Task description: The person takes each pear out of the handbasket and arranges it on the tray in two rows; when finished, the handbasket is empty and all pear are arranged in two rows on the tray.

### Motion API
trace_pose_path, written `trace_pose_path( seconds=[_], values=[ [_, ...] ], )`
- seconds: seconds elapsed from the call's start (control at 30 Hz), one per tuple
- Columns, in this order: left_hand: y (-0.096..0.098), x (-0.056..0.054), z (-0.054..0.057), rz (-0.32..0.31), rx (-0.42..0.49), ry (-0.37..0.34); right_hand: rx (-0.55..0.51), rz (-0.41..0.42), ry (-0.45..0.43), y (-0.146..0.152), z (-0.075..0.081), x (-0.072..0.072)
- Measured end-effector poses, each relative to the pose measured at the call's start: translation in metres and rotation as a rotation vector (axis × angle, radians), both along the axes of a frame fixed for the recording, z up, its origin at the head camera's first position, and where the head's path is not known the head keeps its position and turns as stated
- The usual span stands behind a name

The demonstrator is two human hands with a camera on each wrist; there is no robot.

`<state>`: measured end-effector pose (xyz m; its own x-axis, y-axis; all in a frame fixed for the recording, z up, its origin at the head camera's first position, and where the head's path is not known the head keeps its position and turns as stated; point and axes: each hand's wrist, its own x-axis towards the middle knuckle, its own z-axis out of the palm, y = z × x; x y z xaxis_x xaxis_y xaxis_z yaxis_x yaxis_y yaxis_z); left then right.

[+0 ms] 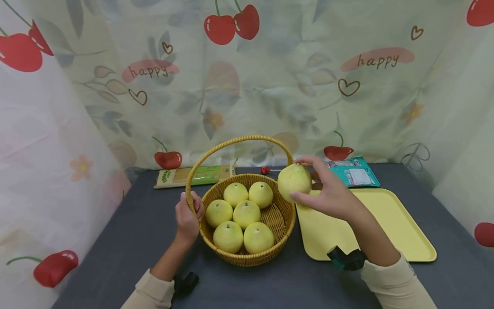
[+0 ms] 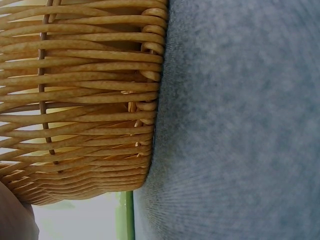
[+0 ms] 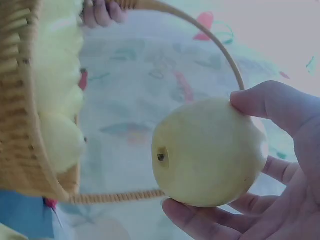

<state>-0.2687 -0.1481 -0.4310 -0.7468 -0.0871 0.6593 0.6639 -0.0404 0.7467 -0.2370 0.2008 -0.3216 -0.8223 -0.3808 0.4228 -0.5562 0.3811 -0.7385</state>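
My right hand (image 1: 332, 195) holds a round, pale yellow-green pomelo (image 1: 294, 182) between thumb and fingers, at the right rim of the wicker basket (image 1: 247, 260). In the right wrist view the pomelo (image 3: 210, 152) shows its dark stem end, apart from the basket wall (image 3: 17, 100). Several more pomelos (image 1: 246, 214) lie inside the basket, leaving bare weave at its right side. At the left rim, my left hand (image 1: 189, 216) grips the foot of the tall arched handle (image 1: 239, 139). The left wrist view shows mostly the basket's woven side (image 2: 90, 100) standing on the grey cloth.
A yellow tray (image 1: 386, 223) lies right of the basket, partly under my right forearm. Behind stand a green and tan packet (image 1: 200, 176), a small red item on a white stick (image 1: 265, 170) and a teal packet (image 1: 356, 171). A cherry-print curtain (image 1: 270, 94) encloses the dark table (image 1: 150, 231).
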Motion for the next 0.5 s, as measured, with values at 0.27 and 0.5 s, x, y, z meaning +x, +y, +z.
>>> trace_pose_path(
  seconds=[0.27, 0.5],
  values=[
    [-0.001, -0.001, -0.001, 0.000, -0.010, -0.002, -0.069, -0.065, 0.035, 0.020, 0.009, 0.001],
    [-0.001, 0.000, 0.000, 0.015, -0.017, -0.012, -0.084, -0.133, 0.064, 0.031, 0.013, -0.001]
  ],
)
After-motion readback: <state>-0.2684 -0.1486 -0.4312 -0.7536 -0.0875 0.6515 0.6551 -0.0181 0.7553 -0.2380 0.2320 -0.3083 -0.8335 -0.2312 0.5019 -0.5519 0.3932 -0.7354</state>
